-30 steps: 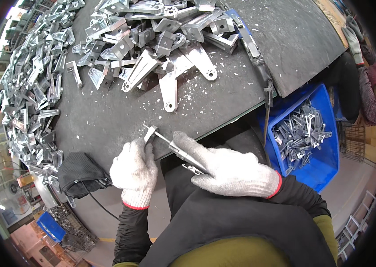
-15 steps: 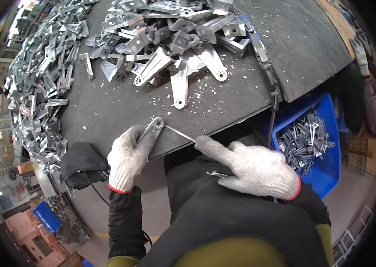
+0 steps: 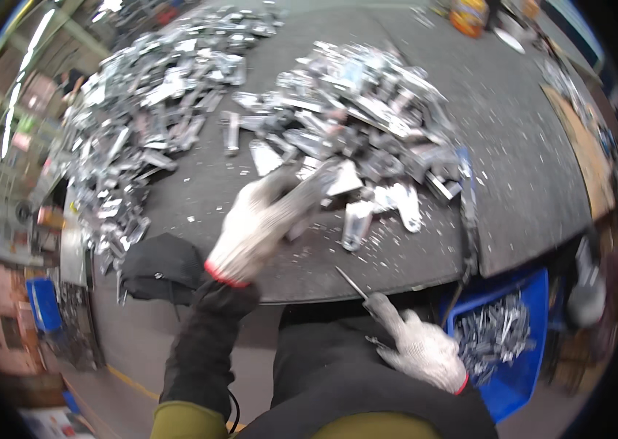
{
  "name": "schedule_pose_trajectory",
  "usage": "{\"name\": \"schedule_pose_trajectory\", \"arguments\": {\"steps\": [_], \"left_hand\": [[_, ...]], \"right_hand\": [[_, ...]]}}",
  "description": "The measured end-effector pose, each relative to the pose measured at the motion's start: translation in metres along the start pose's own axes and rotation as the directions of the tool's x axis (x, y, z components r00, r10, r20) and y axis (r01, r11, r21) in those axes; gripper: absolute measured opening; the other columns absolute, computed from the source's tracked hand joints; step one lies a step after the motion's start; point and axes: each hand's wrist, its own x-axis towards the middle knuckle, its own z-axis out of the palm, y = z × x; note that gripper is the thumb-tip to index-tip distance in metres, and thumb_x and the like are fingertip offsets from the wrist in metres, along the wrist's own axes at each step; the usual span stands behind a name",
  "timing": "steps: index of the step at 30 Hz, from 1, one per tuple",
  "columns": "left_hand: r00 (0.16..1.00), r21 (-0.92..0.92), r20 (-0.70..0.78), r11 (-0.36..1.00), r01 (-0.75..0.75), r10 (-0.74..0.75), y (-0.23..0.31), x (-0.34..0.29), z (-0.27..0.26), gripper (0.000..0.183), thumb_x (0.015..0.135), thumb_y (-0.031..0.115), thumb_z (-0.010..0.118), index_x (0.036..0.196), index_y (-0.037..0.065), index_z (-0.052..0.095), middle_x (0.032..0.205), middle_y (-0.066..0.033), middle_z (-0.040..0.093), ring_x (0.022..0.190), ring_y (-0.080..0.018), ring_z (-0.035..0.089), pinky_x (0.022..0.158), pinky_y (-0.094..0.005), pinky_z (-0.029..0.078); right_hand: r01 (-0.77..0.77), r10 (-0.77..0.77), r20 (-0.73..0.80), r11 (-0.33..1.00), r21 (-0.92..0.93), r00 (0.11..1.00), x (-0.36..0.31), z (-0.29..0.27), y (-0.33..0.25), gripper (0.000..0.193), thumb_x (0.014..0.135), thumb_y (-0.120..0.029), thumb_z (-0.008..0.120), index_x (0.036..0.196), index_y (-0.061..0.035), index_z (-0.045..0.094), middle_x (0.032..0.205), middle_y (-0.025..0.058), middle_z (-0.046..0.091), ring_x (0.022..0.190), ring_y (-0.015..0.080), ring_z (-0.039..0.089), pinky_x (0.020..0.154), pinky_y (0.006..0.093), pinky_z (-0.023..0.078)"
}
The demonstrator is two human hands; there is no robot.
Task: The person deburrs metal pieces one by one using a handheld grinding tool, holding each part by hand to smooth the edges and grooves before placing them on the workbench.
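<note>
My left hand [image 3: 250, 223], in a white knit glove with a red cuff, reaches over the front of a heap of silvery metal brackets [image 3: 367, 95]. Its greyish fingers are smeared by motion, so whether they hold a bracket does not show. Close to the fingers, a single bracket [image 3: 356, 225] lies at the heap's near edge. My right hand [image 3: 426, 347], gloved alike, is low by my lap and closed round a thin pointed metal tool [image 3: 351, 282]. The tool's tip points up and left over the table edge; its handle is hidden in the glove.
A larger heap of brackets [image 3: 155, 110] spreads along the dark table [image 3: 536, 183] at left. A black mesh pouch [image 3: 163, 267] sits on the near left edge. To my right is a blue bin [image 3: 539, 322] with metal parts. Another person's glove [image 3: 585, 296] shows at far right.
My left hand has moved from the table's near edge, where it held a bracket, forward to the heap. The tool in my right hand is now apart from that bracket. The view has shifted.
</note>
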Motion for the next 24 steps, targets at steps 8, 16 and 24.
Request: {"name": "schedule_pose_trajectory", "arguments": {"steps": [8, 16, 24], "left_hand": [[0.889, 0.206, -0.267, 0.923, -0.325, 0.372, 0.027, 0.020, -0.019, 0.059, 0.096, 0.040, 0.080, 0.145, 0.011, 0.065, 0.133, -0.0097, 0.074, 0.099, -0.0155, 0.070, 0.093, -0.0337, 0.056], [0.456, 0.555, -0.823, 0.655, 0.513, 0.340, -0.098, 0.036, -0.214, 0.050, 0.093, 0.032, 0.077, 0.138, 0.014, 0.064, 0.131, -0.0186, 0.065, 0.123, -0.0378, 0.066, 0.103, -0.0477, 0.056], [0.483, 0.579, -0.792, 0.710, 0.400, 0.374, -0.200, 0.048, -0.321, 0.031, 0.092, 0.025, 0.074, 0.119, 0.010, 0.070, 0.086, -0.0143, 0.074, 0.072, -0.0273, 0.072, 0.067, -0.0414, 0.057]], "right_hand": [[-0.209, 0.195, -0.097, 0.965, -0.157, 0.976, 0.010, 0.002, -0.027, 0.099, 0.087, -0.040, 0.081, 0.169, -0.0274, 0.025, 0.120, 0.0283, 0.067, 0.108, 0.0506, 0.070, 0.093, 0.0590, 0.057], [-0.077, 0.059, -0.112, 0.984, -0.159, 0.992, 0.040, 0.013, 0.010, 0.098, 0.088, -0.038, 0.081, 0.169, -0.0290, 0.025, 0.121, 0.0276, 0.068, 0.106, 0.0499, 0.072, 0.089, 0.0574, 0.060], [0.007, -0.018, -0.127, 0.996, -0.089, 0.992, 0.039, 0.026, 0.038, 0.098, 0.089, -0.037, 0.081, 0.169, -0.0306, 0.025, 0.122, 0.0268, 0.069, 0.103, 0.0491, 0.074, 0.086, 0.0559, 0.063]]}}
